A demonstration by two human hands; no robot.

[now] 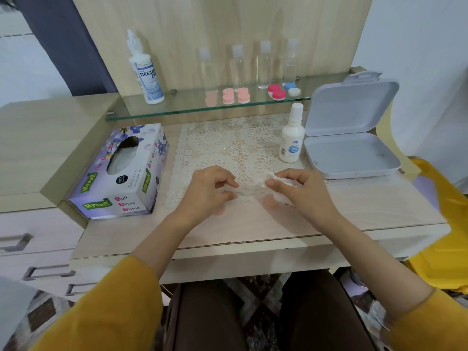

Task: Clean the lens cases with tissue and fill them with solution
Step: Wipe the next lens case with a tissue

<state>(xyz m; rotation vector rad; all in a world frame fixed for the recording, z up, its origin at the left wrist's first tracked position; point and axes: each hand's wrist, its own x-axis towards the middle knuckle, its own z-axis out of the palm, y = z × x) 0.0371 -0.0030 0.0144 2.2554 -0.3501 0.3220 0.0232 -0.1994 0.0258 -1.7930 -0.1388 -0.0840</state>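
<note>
Right hand (301, 191) pinches crumpled tissue (274, 184) over desk (253, 226) centre. Left hand (210, 191) curled, contents indiscernible. Lens cases (235, 95) on glass shelf (177, 107); solution bottle (291, 138) by desk's right edge.

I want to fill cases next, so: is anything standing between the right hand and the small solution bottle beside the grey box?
Nothing visible does. The right hand, holding a tissue, is over the lace mat; the small solution bottle stands upright beyond it, with only bare mat between. The open grey box sits to the bottle's right, off that path.
</note>
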